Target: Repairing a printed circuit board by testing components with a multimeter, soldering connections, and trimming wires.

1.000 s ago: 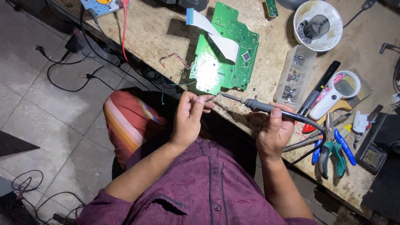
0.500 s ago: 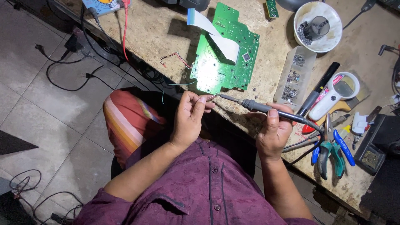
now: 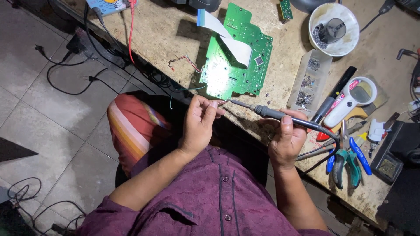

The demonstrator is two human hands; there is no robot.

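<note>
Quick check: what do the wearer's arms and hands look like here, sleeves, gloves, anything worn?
Both hands are bare: no gloves, and no rings or watch visible on the left hand or right hand. The forearms are uncovered too. A maroon button-up shirt has its sleeves pushed up near the elbows.

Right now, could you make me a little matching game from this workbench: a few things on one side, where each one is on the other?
Things:
1. soldering iron
2. circuit board
3. white bowl
4. pliers

Places:
A. far edge of the bench, above the parts box
B. on the bench past the right hand, near the bench's near edge
C. flat on the bench, with a white ribbon cable across it
D. in the right hand, tip meeting the left hand fingertips

Pairs: 1-D, 2-C, 3-A, 4-B
</note>
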